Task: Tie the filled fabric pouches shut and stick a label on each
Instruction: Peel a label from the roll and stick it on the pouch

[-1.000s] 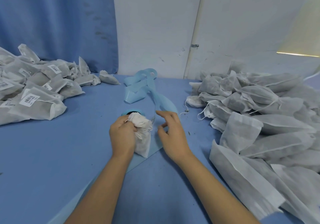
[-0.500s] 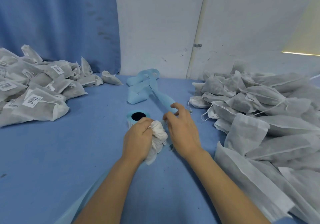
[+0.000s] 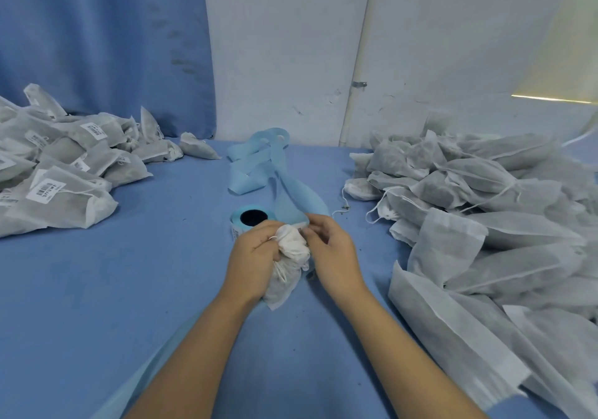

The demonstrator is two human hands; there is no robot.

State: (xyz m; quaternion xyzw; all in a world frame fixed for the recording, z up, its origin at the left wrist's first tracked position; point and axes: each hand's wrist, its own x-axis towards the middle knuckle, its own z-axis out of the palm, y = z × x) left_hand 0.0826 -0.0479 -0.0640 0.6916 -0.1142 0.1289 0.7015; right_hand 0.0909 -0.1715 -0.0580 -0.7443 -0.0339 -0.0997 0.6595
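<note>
One pouch (image 3: 291, 247) looks mid-tie: left hand (image 3: 255, 256) grips its neck, right hand (image 3: 333, 253) pinches its gathered top; next knot cord (image 3: 282, 272), then reach label roll (image 3: 250, 218).

My bench (image 3: 129, 289) has a blue cover. Got labelled pouches (image 3: 58, 172) piled left, unlabelled pouches (image 3: 485, 224) heaped right. The label roll (image 3: 254, 218) and loose backing strip (image 3: 259, 159) sit mid-bench.

No words can be made out; white labels (image 3: 45, 191) on the pouches (image 3: 69, 216) at the left carry barcodes and small print, too blurred to read; the label roll (image 3: 235, 228) likewise
</note>
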